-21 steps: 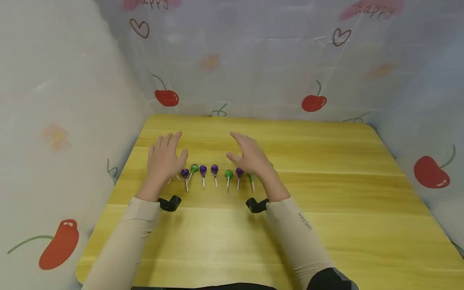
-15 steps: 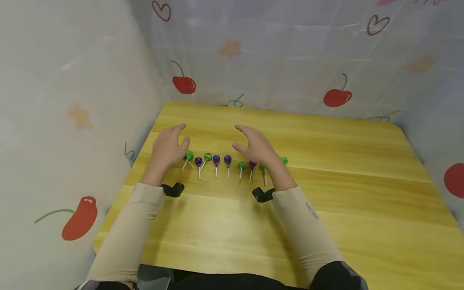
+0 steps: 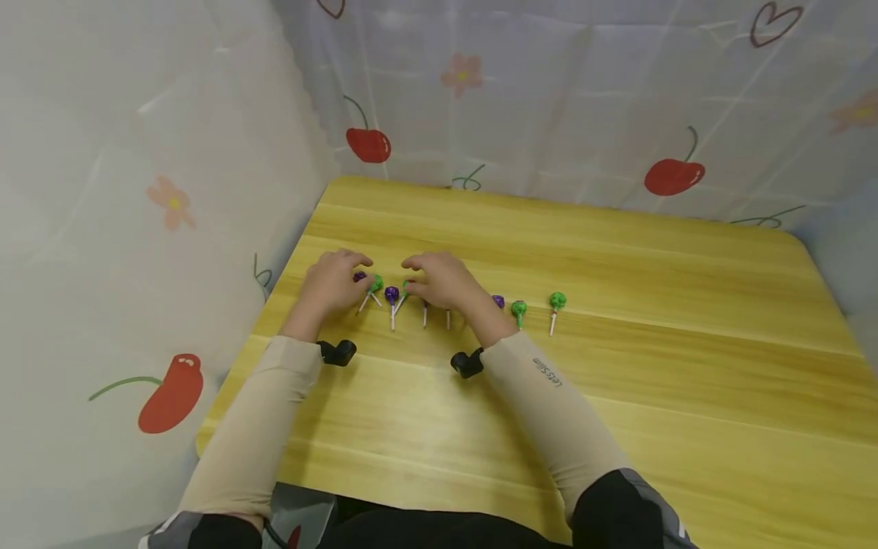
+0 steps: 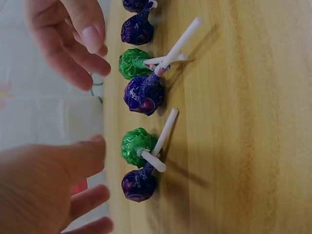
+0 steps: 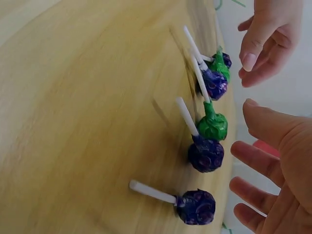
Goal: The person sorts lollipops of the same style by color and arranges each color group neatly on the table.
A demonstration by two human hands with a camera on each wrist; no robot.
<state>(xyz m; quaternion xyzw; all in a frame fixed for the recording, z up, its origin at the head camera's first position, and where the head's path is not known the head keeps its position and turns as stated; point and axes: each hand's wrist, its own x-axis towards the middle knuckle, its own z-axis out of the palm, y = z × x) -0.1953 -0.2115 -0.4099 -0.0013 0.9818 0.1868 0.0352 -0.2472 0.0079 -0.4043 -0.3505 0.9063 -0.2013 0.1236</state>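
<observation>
Several wrapped lollipops lie in a loose row on the wooden table, purple and green heads away from the person, white sticks toward the body. My left hand (image 3: 334,284) hovers at the row's left end, fingers bent and spread, beside a green lollipop (image 4: 137,146) crossed with a purple lollipop (image 4: 139,185). Close to its right, my right hand (image 3: 442,284) is held over the row and partly hides several lollipops. In the right wrist view its loosely bent fingers are near a green lollipop (image 5: 213,126) and a purple lollipop (image 5: 206,155). Nothing is held in either hand.
At the row's right end a green lollipop (image 3: 558,300) lies apart, with another green lollipop (image 3: 519,309) near the right forearm. The yellow wooden table (image 3: 652,343) meets a cherry-patterned curtain (image 3: 549,99) at the back and left.
The right hand has moved left, closer to the left hand and over the middle lollipops. Fingers of both hands are more bent. The head view has turned right and down.
</observation>
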